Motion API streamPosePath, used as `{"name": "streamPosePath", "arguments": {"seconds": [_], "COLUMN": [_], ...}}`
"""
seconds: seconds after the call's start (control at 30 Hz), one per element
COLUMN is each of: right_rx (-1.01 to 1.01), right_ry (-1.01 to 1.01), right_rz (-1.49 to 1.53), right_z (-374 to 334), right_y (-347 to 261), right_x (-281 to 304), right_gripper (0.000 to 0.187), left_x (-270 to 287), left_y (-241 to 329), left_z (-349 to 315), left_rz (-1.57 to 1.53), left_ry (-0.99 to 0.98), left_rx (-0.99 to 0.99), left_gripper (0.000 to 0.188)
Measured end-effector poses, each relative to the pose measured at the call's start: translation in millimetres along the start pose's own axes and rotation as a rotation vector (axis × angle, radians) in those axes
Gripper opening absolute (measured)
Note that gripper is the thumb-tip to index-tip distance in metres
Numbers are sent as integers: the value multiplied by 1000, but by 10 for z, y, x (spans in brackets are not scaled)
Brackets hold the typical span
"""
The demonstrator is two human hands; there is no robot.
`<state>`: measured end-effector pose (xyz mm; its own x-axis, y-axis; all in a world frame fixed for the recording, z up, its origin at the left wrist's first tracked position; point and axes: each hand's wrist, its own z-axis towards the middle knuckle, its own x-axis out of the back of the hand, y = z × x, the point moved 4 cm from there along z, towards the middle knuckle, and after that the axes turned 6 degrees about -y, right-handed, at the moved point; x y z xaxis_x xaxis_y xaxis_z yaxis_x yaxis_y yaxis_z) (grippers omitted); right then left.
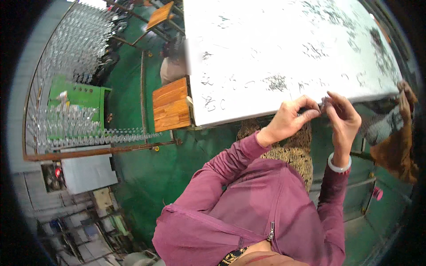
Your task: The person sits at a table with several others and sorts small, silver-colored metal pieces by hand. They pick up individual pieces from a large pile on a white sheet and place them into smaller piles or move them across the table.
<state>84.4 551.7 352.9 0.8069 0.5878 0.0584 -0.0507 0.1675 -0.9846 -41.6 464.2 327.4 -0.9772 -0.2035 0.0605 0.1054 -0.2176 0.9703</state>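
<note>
Over the near edge of a white-topped table (257,26), my left hand (286,119) and my right hand (344,122) meet with their fingertips pinched together. Between them is a small dark piece (323,105), mostly covered by the fingers, too small to name. Both hands appear closed on it. A loose heap of thin dark curved pieces (277,83) lies on the table just beyond my left hand. Similar small clusters are spread across the white surface, denser toward the far right.
A wooden stool (171,105) stands against the table's left side, another wooden seat (159,15) farther back. At the left, a metal rack (88,154) carries rows of clear shiny pieces beside a green cabinet (101,95). Another person's hand (404,91) is at the table's right corner.
</note>
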Motion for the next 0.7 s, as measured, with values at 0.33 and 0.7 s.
{"name": "streamPosePath", "arguments": {"seconds": [0.33,0.7], "right_rx": [37,52], "right_ry": [143,89], "right_rz": [83,279], "right_z": [-54,-180], "right_y": [257,430], "right_x": [-151,-242], "right_gripper": [25,20], "left_x": [133,1721], "left_y": [-129,-605], "left_z": [-69,364], "left_rz": [315,872], "left_ry": [145,523], "left_rx": [-101,309], "left_gripper": [12,27]}}
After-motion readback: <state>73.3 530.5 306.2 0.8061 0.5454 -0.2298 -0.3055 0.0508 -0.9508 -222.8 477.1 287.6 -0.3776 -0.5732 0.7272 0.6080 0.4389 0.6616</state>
